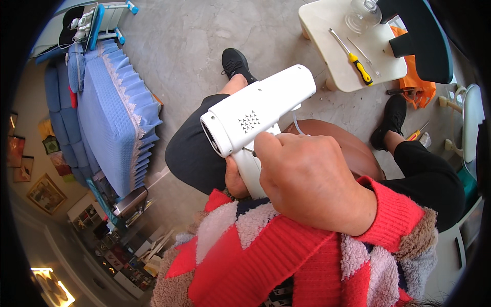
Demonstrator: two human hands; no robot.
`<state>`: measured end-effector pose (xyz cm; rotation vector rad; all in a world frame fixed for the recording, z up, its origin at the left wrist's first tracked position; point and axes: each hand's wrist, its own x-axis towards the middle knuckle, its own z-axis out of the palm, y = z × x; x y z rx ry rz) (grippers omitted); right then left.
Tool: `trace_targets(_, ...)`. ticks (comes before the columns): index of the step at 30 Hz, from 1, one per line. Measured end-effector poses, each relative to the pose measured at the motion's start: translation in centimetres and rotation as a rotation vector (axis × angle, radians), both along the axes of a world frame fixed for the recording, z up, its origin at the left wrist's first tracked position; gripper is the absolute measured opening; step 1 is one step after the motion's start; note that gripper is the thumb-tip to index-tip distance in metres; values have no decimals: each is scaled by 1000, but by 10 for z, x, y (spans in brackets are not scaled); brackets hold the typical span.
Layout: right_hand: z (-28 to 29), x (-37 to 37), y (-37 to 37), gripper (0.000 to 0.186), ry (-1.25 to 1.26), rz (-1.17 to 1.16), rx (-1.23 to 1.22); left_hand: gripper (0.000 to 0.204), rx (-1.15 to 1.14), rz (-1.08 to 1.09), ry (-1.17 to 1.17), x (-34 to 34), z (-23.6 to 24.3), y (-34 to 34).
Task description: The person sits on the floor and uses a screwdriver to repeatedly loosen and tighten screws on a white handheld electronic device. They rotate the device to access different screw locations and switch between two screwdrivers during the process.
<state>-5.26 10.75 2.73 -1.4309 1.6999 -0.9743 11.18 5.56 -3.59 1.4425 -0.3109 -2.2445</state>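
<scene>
— Where was the white hair dryer (255, 115) when you looked?

— Over my lap, barrel pointing up and away from me toward the floor, its handle running down between my two hands. My right hand (307, 179) sat on top of the handle, fingers curled narrow, and something thin and dark poked out just past my fingertip against the casing; I couldn't tell whether it was a tool tip or a screw. My left hand (235, 179) was tucked beneath the right one, thumb side showing, wrapped around the handle from below.

— So both grips were closed?

— The left grip held the handle firmly, as far as I could see. The right grip was pinched tight, but what it pinched was hidden.

— How did you judge the dryer would handle?

— Light, hollow, stiff plastic, smooth enough to slip in the palm, with the barrel's weight above the grip wanting to tip. I judged the handle the safest place to hold, low down and clear of the vent slots.

— Anything else nearby?

— Well beyond the right grip, a yellow-handled screwdriver (353, 53) lay on a small cream table (327, 36).
</scene>
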Motion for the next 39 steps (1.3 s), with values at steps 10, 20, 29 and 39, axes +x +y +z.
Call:
trace_targets(10,4,2,1,5,-142,-62,126,75,-425,-159,228,21,-18,6)
trace_targets(20,-8,-14,-9,37,-645,59,740,73,-617,-283,345,55,-63,12)
trace_targets(29,-15,-9,-2,38,-428,147,545,79,-648,-226,216,41,-39,16)
trace_targets(39,-26,-1,19,13,622,389,-118,79,-560,-309,208,39,-34,13)
